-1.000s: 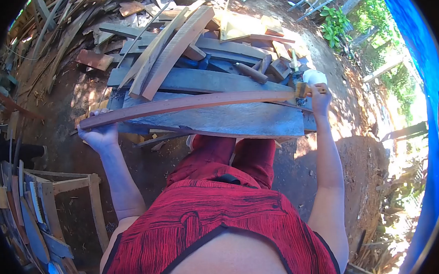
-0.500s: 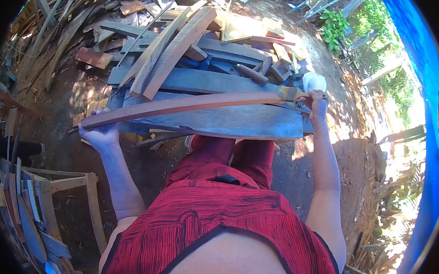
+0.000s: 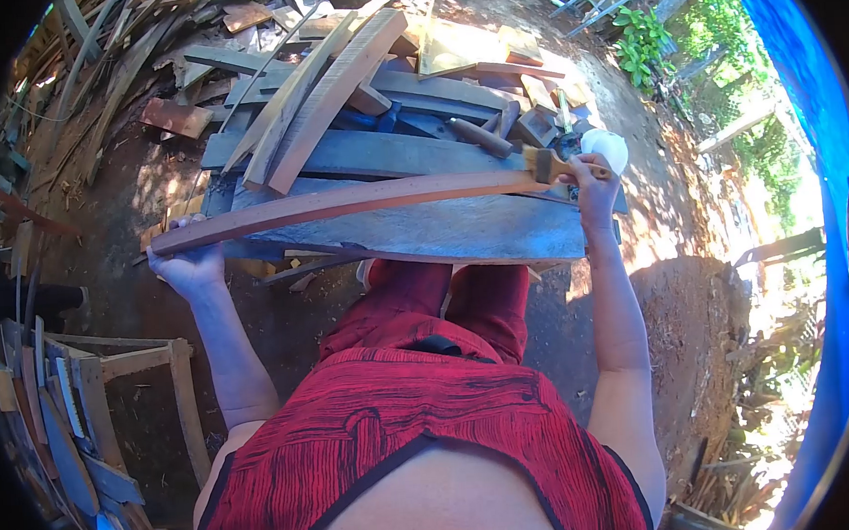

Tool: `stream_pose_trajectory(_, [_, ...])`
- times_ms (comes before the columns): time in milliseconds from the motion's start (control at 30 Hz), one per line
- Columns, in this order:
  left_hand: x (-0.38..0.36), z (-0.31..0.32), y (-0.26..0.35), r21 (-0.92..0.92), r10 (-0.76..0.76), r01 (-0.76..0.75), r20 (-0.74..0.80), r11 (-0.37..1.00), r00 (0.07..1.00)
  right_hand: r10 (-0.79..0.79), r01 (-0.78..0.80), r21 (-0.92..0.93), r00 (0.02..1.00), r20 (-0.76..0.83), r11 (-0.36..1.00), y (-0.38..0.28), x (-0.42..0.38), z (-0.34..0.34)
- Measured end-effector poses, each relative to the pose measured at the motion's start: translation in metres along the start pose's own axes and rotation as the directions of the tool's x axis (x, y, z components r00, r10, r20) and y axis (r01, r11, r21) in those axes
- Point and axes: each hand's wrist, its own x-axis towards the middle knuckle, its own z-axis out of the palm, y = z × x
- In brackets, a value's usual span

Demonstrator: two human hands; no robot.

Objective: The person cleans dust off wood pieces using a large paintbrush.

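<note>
A long, slightly curved strip of wood [image 3: 364,203] lies crosswise over the plank workbench [image 3: 480,228]. My left hand [image 3: 187,261] grips its left end, fingers wrapped round it. At the far right end, my right hand [image 3: 590,181] is closed on the handle of a paintbrush [image 3: 543,165]. The bristles are at the tip of the strip; whether they touch it is hard to tell. Just behind my right hand stands a white container [image 3: 606,148], partly covered by the hand.
Two thick curved timbers [image 3: 339,101] lean across the bench's back, near a round wooden tool handle [image 3: 481,137]. Scrap wood [image 3: 119,108] is heaped at the back left. A wooden frame [image 3: 183,393] stands at lower left, and a blue tarp [image 3: 819,196] hangs on the right.
My right hand has shifted slightly left with the paintbrush, and the brush has turned so its bristles face the strip's end. My left hand keeps its grip on the strip.
</note>
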Motion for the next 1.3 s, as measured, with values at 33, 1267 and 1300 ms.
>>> stream_pose_trajectory(33, [0.001, -0.002, 0.000, 0.002, -0.004, 0.004, 0.014, 1.000, 1.000, 0.003, -0.003, 0.001, 1.000, -0.002, 1.000, -0.007, -0.002, 0.002])
stream_pose_trajectory(1267, [0.002, 0.001, 0.002, 0.070, -0.008, 0.010, -0.022, 0.997, 1.000, 0.145, -0.286, 0.400, 0.927, 0.345, 0.871, -0.045, -0.095, 0.126])
stream_pose_trajectory(1300, [0.000, 0.001, 0.002, 0.065, -0.009, 0.011, -0.026, 0.998, 1.000, 0.141, -0.250, 0.410, 0.950, 0.277, 0.877, -0.030, -0.086, 0.108])
